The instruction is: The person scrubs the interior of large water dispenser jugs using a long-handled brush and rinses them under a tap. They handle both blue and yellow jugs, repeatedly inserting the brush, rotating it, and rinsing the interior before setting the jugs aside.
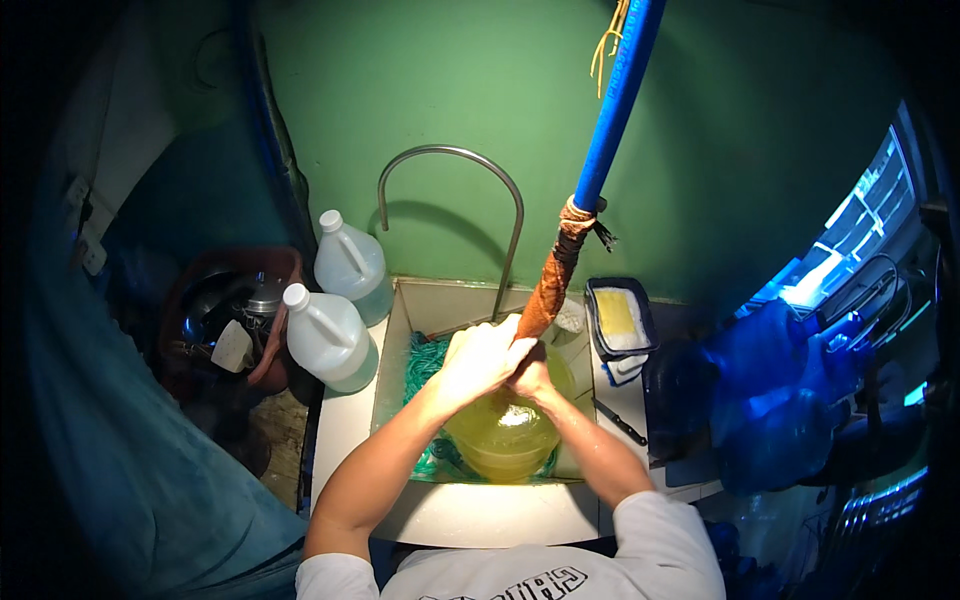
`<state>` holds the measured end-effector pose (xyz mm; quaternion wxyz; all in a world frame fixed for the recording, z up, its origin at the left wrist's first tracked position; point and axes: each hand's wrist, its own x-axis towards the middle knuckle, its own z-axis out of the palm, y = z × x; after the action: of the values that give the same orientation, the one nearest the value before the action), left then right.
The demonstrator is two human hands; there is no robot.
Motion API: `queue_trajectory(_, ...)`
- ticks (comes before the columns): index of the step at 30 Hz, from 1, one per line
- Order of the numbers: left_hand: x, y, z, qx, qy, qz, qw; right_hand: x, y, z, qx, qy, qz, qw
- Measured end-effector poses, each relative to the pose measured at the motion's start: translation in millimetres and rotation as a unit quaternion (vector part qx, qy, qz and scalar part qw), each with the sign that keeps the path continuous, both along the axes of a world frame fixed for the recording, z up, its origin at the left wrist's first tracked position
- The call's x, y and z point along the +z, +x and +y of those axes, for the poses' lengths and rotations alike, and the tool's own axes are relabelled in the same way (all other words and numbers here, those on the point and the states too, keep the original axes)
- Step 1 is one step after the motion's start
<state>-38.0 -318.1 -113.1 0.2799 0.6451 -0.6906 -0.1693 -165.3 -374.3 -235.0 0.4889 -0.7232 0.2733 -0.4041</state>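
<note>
I have both hands together at the lower end of the brown wrap on the blue pipe, which slants up and to the right from my fingers. The fingers of my left hand are curled around that end; my right hand sits close against it, lower and to the right, its fingers mostly hidden, so I cannot tell how tightly they are bent. Just below the fingers, the round yellow tub stands in the sink, with green mesh to their left beside it. Farther left, on the pale surface, are the front jug and the rear jug, both white-capped; past them a reddish basin holds cookware. Beyond my fingers the metal faucet arches before the green wall. To their right lie a yellow sponge in a dark tray and, nearer me, a black-handled knife.
</note>
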Motion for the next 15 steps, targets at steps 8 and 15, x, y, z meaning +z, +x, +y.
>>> queue_trajectory(8, -7, 16, -18, -0.01, -0.058, 0.237, 0.97, -32, -9, 7, -0.067, 0.002, -0.034, 0.997)
queue_trajectory(15, -45, 91, -86, -0.094, -0.261, 0.473, 0.836, -13, -27, 16, -0.192, 0.129, -0.082, 0.969)
